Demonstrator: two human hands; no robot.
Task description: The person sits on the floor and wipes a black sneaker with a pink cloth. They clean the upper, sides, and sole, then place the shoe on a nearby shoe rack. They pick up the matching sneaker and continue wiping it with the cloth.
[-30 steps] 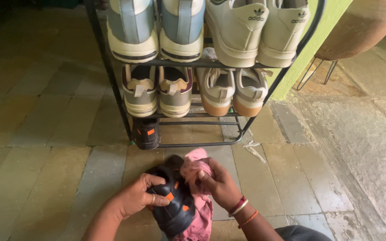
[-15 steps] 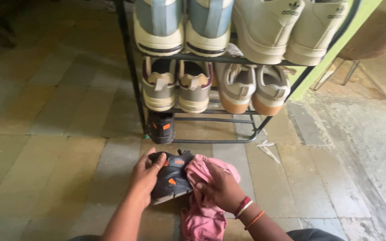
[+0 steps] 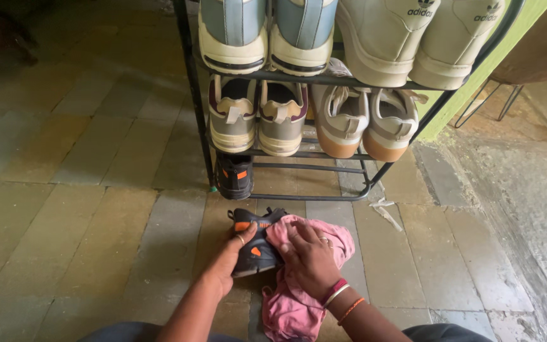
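Fingers of left hand [image 3: 232, 253] grip black shoe [image 3: 256, 244].

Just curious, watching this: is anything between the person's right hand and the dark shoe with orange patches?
Yes. A crumpled pink cloth lies under the right hand, over the dark shoe with orange patches. The left hand grips that shoe bare.
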